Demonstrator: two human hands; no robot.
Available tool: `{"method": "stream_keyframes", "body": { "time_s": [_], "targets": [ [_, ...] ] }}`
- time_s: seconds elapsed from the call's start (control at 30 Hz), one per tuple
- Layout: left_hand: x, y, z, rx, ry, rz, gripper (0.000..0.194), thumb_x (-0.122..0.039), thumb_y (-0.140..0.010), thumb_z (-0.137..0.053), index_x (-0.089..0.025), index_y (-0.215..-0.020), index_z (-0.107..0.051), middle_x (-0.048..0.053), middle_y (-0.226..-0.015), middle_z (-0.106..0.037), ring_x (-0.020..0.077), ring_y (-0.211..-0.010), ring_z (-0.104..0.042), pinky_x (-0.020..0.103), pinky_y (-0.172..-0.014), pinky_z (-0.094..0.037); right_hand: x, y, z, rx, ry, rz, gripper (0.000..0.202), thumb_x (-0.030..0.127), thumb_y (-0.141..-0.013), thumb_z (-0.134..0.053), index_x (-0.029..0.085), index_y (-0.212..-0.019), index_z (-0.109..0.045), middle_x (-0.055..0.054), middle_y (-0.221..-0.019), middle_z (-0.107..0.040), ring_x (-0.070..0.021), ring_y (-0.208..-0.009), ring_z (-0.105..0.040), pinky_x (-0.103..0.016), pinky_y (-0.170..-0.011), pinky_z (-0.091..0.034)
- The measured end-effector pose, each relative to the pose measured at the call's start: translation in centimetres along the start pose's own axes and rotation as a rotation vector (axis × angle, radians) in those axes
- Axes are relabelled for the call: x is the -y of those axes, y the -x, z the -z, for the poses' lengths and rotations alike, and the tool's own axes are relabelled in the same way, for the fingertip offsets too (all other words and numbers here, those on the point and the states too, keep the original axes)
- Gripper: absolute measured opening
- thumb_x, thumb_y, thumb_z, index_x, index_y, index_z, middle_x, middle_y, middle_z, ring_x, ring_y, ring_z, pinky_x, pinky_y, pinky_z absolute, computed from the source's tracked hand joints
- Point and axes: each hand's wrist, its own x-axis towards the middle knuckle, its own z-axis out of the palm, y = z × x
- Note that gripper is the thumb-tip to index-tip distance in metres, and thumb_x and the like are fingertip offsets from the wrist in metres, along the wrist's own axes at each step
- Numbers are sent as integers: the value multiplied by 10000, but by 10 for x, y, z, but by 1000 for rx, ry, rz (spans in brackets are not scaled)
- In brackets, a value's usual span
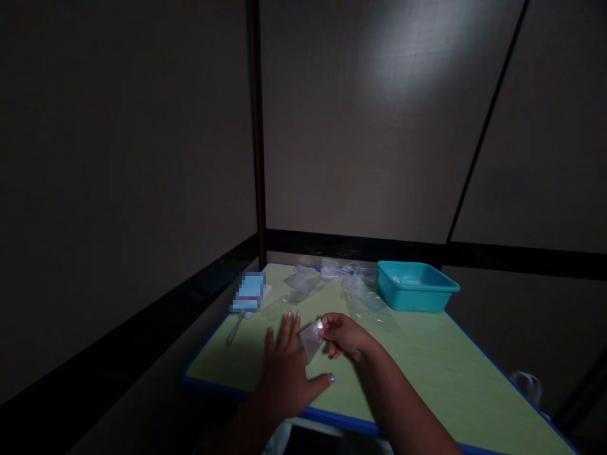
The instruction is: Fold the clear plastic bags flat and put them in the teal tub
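My right hand (345,335) pinches a corner of a small clear plastic bag (310,341) between thumb and fingers, just above the green tabletop. Beside it, to the left, my left hand (288,373) lies palm down with fingers spread and thumb pointing right. The bag's left edge meets or passes by the left hand's index finger; whether that hand presses on it I cannot tell. Beyond my hands, more clear plastic bags (365,297) lie loosely across the table.
A turquoise plastic basin (417,298) stands at the table's back right with something pale inside. At the left edge lies a blurred light-blue item (249,292) with a looped strap (233,332). The green table (455,379) has a blue rim; panelled walls close in behind and left.
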Motion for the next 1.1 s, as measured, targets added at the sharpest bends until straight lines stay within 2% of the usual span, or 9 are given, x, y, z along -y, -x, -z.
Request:
{"method": "stream_keyframes", "body": {
  "time_s": [0.17, 0.27, 0.33, 0.37, 0.43, 0.63, 0.77, 0.9, 1.1],
  "targets": [
    [13, -1, 0, -160, -74, 43, 851, -669, -640, -556, -174, -1318, -416, 145, -1474, -181, 356, -1351, -40, 577, -1040, -31, 2, 2, -2, 14, 25, 2, 262, 334, -607, -637, 175, -730, -468, 80, -508, -513, -71, -339, -498, -166, -329, -395],
    [32, -7, 8, -268, -21, 122, 516, -532, -769, -510, -168, -1127, -587, 152, -1360, -420, 343, -1319, -202, 534, -1033, -162, 1, 1, -4, 31, 45, 19, 268, 342, -614, -628, 180, -747, -462, 76, -520, -527, -82, -342, -517, -168, -326, -402],
    [43, -14, 14, -299, 63, 96, 300, -458, -815, -494, -219, -873, -666, 99, -1164, -590, 294, -1244, -349, 468, -1029, -219, 0, -1, -6, 51, 63, 32, 274, 348, -616, -626, 180, -761, -466, 72, -532, -537, -91, -337, -524, -169, -316, -401],
    [47, -17, 17, -308, 104, 77, 270, -433, -820, -500, -225, -778, -666, 83, -1085, -623, 273, -1197, -400, 437, -1019, -245, -1, -1, -6, 63, 73, 39, 274, 352, -618, -624, 180, -766, -470, 72, -534, -539, -93, -334, -525, -168, -311, -399],
    [51, -23, 19, -293, 161, 50, 259, -406, -807, -529, -218, -677, -651, 69, -994, -638, 250, -1110, -456, 393, -981, -291, -1, -2, -8, 82, 96, 55, 265, 358, -626, -614, 179, -769, -481, 73, -519, -532, -95, -326, -524, -161, -301, -392],
    [46, -30, 12, -183, 189, 48, 171, -331, -733, -589, -200, -634, -640, 40, -781, -612, 210, -862, -512, 340, -842, -344, -1, -3, -11, 71, 158, 72, 209, 338, -663, -563, 180, -783, -495, 70, -524, -527, -96, -327, -531, -142, -286, -366],
    [45, -34, 7, -143, 207, 101, 103, -263, -701, -584, -206, -632, -634, 25, -760, -599, 204, -819, -500, 316, -771, -353, -2, -4, -13, 52, 183, 66, 199, 339, -680, -558, 181, -788, -505, 68, -556, -530, -88, -336, -536, -134, -293, -357],
    [48, -40, 6, -85, 246, 126, 72, -206, -678, -579, -197, -617, -617, 7, -751, -620, 177, -808, -527, 281, -774, -353, -1, -4, -14, 39, 201, 49, 214, 344, -682, -579, 170, -791, -520, 59, -543, -537, -90, -323, -524, -140, -286, -352],
    [54, -47, 3, -16, 354, 170, 105, -235, -669, -576, -176, -582, -578, -13, -601, -591, 145, -611, -541, 229, -570, -349, -2, -5, -14, 15, 200, -1, 172, 302, -703, -557, 151, -783, -539, 43, -535, -547, -94, -335, -535, -157, -307, -386]
  ]
}}
